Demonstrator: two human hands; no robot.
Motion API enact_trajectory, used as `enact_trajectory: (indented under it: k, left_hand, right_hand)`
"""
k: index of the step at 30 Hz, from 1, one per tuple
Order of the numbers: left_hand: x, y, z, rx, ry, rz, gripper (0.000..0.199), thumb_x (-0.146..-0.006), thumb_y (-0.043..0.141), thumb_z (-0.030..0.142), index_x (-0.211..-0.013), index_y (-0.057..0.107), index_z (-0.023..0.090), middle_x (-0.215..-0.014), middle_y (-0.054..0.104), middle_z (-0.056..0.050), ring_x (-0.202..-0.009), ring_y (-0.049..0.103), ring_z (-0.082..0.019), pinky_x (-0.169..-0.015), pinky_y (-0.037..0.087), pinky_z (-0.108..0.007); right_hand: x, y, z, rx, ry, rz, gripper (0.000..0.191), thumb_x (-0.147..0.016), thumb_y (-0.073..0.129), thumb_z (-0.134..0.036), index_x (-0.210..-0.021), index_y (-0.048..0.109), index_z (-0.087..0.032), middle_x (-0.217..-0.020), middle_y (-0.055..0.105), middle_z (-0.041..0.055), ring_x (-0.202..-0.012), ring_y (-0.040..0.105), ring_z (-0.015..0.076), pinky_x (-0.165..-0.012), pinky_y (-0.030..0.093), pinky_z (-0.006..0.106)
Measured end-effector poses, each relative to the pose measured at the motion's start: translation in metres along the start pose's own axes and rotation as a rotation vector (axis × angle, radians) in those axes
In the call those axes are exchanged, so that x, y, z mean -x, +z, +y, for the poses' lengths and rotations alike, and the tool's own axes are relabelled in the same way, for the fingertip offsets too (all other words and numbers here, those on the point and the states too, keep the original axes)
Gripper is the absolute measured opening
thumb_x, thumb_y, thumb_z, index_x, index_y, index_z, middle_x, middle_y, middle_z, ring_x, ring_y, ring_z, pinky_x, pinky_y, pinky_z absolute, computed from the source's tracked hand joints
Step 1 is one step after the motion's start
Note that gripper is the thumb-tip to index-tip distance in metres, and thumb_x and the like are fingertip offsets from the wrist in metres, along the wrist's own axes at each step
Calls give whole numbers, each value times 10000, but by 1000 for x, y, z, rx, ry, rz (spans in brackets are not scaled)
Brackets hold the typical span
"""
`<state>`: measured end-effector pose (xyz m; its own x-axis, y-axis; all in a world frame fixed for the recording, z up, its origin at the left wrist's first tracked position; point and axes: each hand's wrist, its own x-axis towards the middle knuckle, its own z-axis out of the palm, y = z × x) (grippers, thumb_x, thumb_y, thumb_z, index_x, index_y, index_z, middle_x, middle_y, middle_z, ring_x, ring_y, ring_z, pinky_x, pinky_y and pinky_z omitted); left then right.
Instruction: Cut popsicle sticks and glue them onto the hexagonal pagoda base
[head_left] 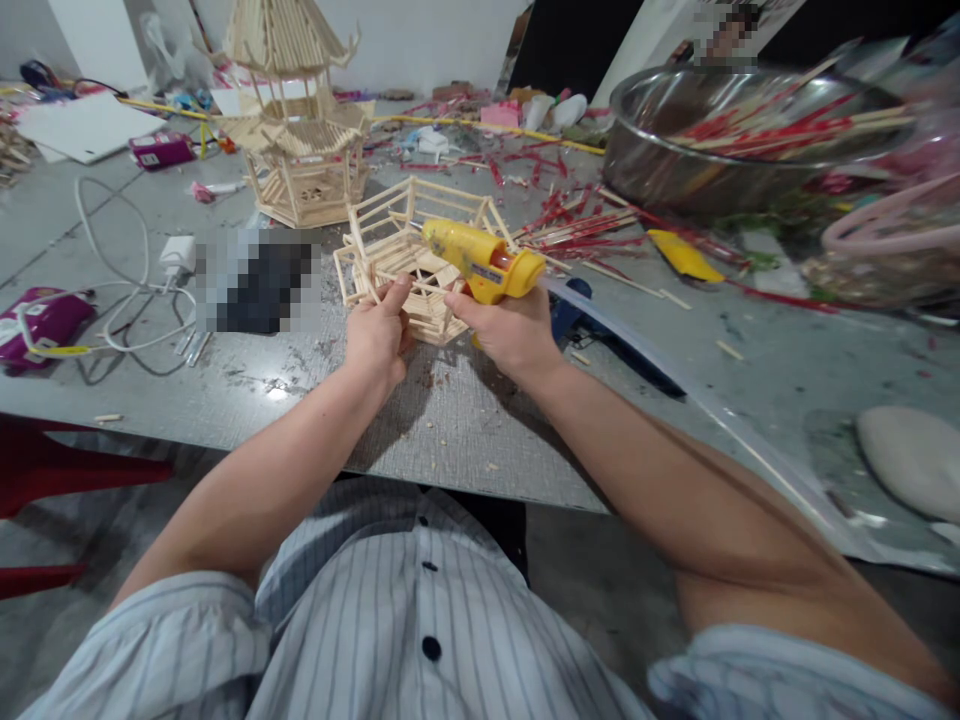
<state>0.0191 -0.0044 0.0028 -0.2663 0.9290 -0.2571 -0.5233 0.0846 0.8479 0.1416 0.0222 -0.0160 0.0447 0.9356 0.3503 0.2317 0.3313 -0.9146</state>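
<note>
The left hand (pixel 381 325) pinches the near side of a hexagonal pale-wood stick frame (pixel 412 265) above the grey tabletop (pixel 420 440); at the frame's right, the right hand (pixel 514 330) wraps a yellow plastic glue gun (pixel 480 260), most fingers hidden. Right of the frame, a round steel basin (pixel 652 180) holds red-and-pale sticks (pixel 787 138); a pink-rimmed tub (pixel 885 228) has contents hard to discern.

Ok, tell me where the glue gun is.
In the head view, the glue gun is just above the middle, in the right hand, pointing left across the stick frame.

forearms (pixel 281 465) converging forward | left hand (pixel 377 335) thumb-up, gripping | right hand (pixel 517 330) gripping
</note>
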Motion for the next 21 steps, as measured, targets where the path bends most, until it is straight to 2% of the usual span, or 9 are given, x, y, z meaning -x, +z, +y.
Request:
enact_trajectory:
  k: [7, 13, 17, 21]
  left_hand:
    - [-1, 0, -2, 22, 8, 26, 414, -717, 819, 494, -728, 562, 169, -441, 339, 100, -332, 274, -27, -361, 119, -207]
    - [-3, 0, -3, 27, 38, -1, 376, -728, 827, 424, -706, 555, 166, -439, 340, 103, -334, 282, -27, -352, 146, -191]
    - [-1, -1, -2, -7, 34, -20, 317, -799, 779, 337, -676, 547, 159, -426, 336, 101, -320, 261, -29, -344, 147, -189]
    - [5, -8, 3, -93, 27, 31, 297, -911, 625, 252, -643, 537, 160, -416, 315, 94, -307, 224, -39, -345, 140, -196]
  right_hand:
    - [-1, 3, 1, 32, 10, 19, 186, -668, 725, -260, -794, 599, -210, -865, 669, 23, -900, 649, 202, -915, 503, 417]
    - [1, 5, -8, 34, 56, 53, 166, -659, 702, -232, -737, 556, -217, -826, 669, 32, -826, 660, 202, -867, 530, 403]
    - [1, 3, -9, 57, 62, 55, 178, -653, 712, -243, -721, 548, -227, -790, 659, 27, -810, 655, 207, -865, 537, 409]
    - [1, 2, -9, 70, 50, 64, 173, -640, 720, -212, -708, 562, -228, -758, 660, 11, -800, 648, 198, -858, 545, 399]
